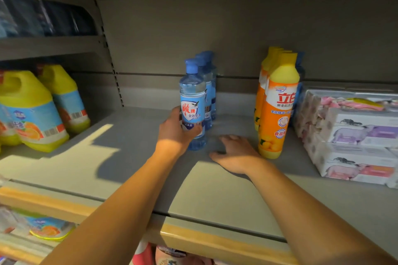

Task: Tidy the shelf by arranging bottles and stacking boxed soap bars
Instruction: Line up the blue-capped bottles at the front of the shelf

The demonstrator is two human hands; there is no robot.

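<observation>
A clear blue bottle with a blue cap stands upright at the front of a short row of like blue bottles in the middle of the grey shelf. My left hand grips its lower half from the left. My right hand rests flat on the shelf just right of that bottle, fingers spread, holding nothing. Right of it stands a row of orange bottles with yellow tops. Stacked boxed soap bars lie at the far right.
Yellow jugs with blue labels stand at the shelf's left end. Dark packages fill the upper left shelf. A yellow price rail runs along the front edge, with more goods on the shelf below.
</observation>
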